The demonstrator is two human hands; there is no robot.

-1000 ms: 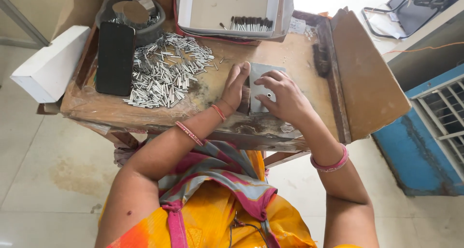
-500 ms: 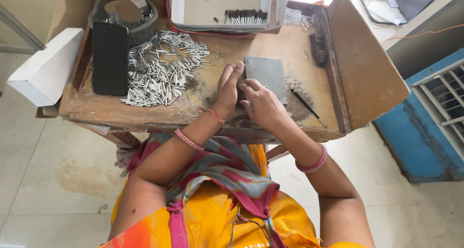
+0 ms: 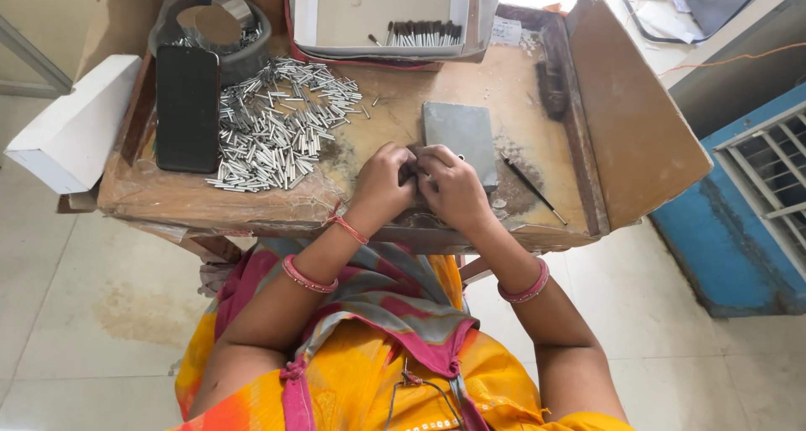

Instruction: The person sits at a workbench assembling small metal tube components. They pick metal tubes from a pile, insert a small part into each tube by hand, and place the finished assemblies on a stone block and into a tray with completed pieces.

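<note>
My left hand (image 3: 382,183) and my right hand (image 3: 453,188) are pressed together, knuckles up, near the front edge of a worn wooden table (image 3: 470,83). Their fingertips meet and curl inward, hiding whatever lies between them. A flat grey block (image 3: 460,133) lies just beyond my right hand, touching its knuckles. A loose pile of several short metal tubes (image 3: 277,125) is spread to the left of my left hand. A thin dark rod (image 3: 533,188) lies to the right of the block.
A black phone (image 3: 186,108) lies at the table's left. Behind it is a round container (image 3: 214,28). A white open box (image 3: 382,11) at the back holds a row of tubes (image 3: 424,33). A cardboard flap (image 3: 634,120) walls the right side; a blue cabinet (image 3: 730,221) stands beyond.
Both hands have come off the grey block and drawn back toward the table's front edge, closing together. The block now lies uncovered.
</note>
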